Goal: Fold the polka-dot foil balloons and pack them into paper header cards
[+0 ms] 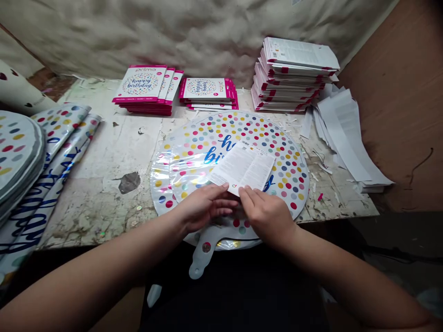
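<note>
White printed card (244,165), held over a dotted foil balloon (263,129).
From where I stand, the right hand (270,214) pinches its near edge; the left hand (205,206) has its thumb there too, whether gripping I can't tell. The card looks light, fairly stiff, easily creased: best taken by its edges. The balloon seems slippery. Pink-trimmed packets (141,87) are stacked beyond.

loc: pkg workshop | worn bench (107,143) | stacked pkts (296,83) | flat balloons (289,173)
</note>
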Demonstrator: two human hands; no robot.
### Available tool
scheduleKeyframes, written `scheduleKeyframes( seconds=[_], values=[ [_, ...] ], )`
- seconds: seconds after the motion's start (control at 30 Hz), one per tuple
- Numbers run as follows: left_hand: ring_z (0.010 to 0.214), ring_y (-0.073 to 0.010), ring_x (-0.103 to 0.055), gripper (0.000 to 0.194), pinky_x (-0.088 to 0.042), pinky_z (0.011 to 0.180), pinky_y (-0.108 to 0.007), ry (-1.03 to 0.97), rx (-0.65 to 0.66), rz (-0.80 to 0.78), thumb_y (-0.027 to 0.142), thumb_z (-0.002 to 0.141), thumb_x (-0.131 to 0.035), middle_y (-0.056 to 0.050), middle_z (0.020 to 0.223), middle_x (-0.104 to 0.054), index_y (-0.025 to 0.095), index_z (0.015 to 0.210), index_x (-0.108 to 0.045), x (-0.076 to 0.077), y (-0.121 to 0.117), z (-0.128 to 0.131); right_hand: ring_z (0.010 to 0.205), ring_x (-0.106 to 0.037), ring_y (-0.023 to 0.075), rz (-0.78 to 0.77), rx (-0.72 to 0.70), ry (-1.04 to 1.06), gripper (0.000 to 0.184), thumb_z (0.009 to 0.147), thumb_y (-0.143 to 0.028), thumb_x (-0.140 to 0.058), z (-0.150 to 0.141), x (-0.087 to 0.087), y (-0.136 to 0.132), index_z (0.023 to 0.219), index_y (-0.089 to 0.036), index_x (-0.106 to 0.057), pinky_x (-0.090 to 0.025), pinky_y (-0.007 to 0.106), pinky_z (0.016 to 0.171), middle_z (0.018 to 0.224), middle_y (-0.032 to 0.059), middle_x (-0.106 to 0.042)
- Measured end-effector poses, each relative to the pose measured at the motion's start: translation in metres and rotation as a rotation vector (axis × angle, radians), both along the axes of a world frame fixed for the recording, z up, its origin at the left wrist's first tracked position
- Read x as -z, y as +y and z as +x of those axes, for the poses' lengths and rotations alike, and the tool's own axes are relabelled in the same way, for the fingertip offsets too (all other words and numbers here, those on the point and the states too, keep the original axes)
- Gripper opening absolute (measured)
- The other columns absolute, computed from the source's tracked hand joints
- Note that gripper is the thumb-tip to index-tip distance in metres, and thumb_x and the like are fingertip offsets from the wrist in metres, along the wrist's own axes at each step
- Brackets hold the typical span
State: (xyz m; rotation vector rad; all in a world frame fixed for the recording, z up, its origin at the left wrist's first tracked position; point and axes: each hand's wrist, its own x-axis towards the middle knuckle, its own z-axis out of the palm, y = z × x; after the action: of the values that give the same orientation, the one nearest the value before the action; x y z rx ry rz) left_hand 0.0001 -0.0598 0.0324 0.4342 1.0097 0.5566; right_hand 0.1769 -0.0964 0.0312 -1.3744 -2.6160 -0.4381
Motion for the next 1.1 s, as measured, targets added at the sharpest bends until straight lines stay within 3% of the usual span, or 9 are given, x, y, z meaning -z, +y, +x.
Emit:
scheduleKeyframes(
  seconds=[0.13,0.37,0.5,0.67,0.77,0.83,0.9,1.03,1.1],
  values=[
    [0.052,-0.0104,-0.060,0.019,-0.048,0.048,-0.018,0.076,-0.090,0.064,0.021,0.084,-0.060,-0.005,0.059,-0.061,0.009,0.070,-0.059,0.005,0.005,0.007,0.080,-0.067,0.0240,0.144,-0.052,0.065,0.029,0.087,-0.008,-0.045,-0.006,-0.002,-0.008,0.106,-0.004,-0.066,-0.053,0.031,0.062,0.099,0.0176,-0.070],
    [0.059,-0.0098,-0.061,0.020,-0.051,0.059,-0.021,-0.106,-0.242,-0.098,0.026,0.087,-0.054,-0.001,0.065,-0.063,0.013,0.074,-0.061,0.001,-0.006,0.009,0.077,-0.067,0.0217,0.021,-0.035,0.148,0.028,0.089,-0.013,-0.044,-0.005,-0.007,-0.008,0.107,-0.004,-0.063,-0.051,0.030,0.063,0.099,0.0178,-0.069],
    [0.069,-0.0134,-0.064,0.016,-0.051,0.068,-0.025,-0.034,-0.159,0.157,0.028,0.082,-0.060,-0.005,0.074,-0.068,0.013,0.077,-0.063,0.002,-0.009,0.005,0.070,-0.064,0.0170,-0.262,0.008,0.412,0.027,0.088,-0.034,-0.050,0.001,-0.013,0.004,0.102,-0.014,-0.062,-0.048,0.026,0.062,0.084,0.0067,-0.070],
    [0.070,-0.0142,-0.065,0.024,-0.050,0.068,-0.024,0.089,-0.095,0.322,0.036,0.073,-0.070,-0.004,0.072,-0.068,0.013,0.077,-0.064,0.003,-0.011,0.004,0.073,-0.056,0.0191,-0.249,0.041,0.500,0.022,0.087,-0.019,-0.041,-0.016,-0.008,0.014,0.073,-0.014,-0.058,-0.043,0.030,0.069,0.073,0.0080,-0.060],
    [0.070,-0.0144,-0.065,0.026,-0.051,0.068,-0.024,0.148,-0.089,0.370,0.038,0.074,-0.068,-0.003,0.073,-0.068,0.013,0.078,-0.063,0.003,-0.009,0.004,0.070,-0.055,0.0162,-0.404,0.049,0.719,0.017,0.085,-0.019,-0.042,-0.016,-0.001,0.021,0.073,-0.015,-0.055,-0.043,0.028,0.066,0.072,0.0046,-0.058],
    [0.070,-0.0159,-0.066,0.026,-0.053,0.067,-0.027,0.176,-0.093,0.366,0.039,0.076,-0.066,-0.003,0.077,-0.069,0.015,0.085,-0.062,0.004,-0.006,0.000,0.066,-0.054,0.0134,-0.561,0.111,0.921,0.014,0.084,-0.023,-0.045,0.006,0.005,0.029,0.075,-0.017,-0.054,-0.043,0.024,0.063,0.070,0.0012,-0.057],
    [0.071,-0.0176,-0.066,0.029,-0.054,0.065,-0.029,0.231,-0.107,0.365,0.036,0.075,-0.068,-0.003,0.082,-0.069,0.017,0.094,-0.059,0.007,-0.001,-0.007,0.062,-0.054,0.0127,-0.593,0.272,1.040,0.017,0.084,-0.031,-0.046,0.049,0.013,0.035,0.076,-0.018,-0.055,-0.044,0.024,0.060,0.068,-0.0003,-0.058],
    [0.072,-0.0186,-0.066,0.045,-0.054,0.061,-0.028,0.367,-0.095,0.513,0.028,0.069,-0.073,-0.001,0.088,-0.067,0.023,0.109,-0.050,0.007,0.007,-0.020,0.064,-0.056,0.0197,-0.280,0.871,0.780,0.028,0.075,-0.043,-0.058,0.143,0.013,0.034,0.064,-0.018,-0.055,-0.045,0.034,0.064,0.063,0.0036,-0.059],
    [0.070,-0.0183,-0.065,0.046,-0.053,0.060,-0.027,0.498,-0.052,0.688,0.028,0.072,-0.070,0.000,0.084,-0.067,0.025,0.112,-0.048,-0.004,0.006,-0.019,0.075,-0.058,0.0260,-0.061,0.940,0.616,0.032,0.068,-0.049,-0.065,0.158,-0.002,0.031,0.070,-0.017,-0.058,-0.046,0.041,0.071,0.072,0.0079,-0.062]
  ],
)
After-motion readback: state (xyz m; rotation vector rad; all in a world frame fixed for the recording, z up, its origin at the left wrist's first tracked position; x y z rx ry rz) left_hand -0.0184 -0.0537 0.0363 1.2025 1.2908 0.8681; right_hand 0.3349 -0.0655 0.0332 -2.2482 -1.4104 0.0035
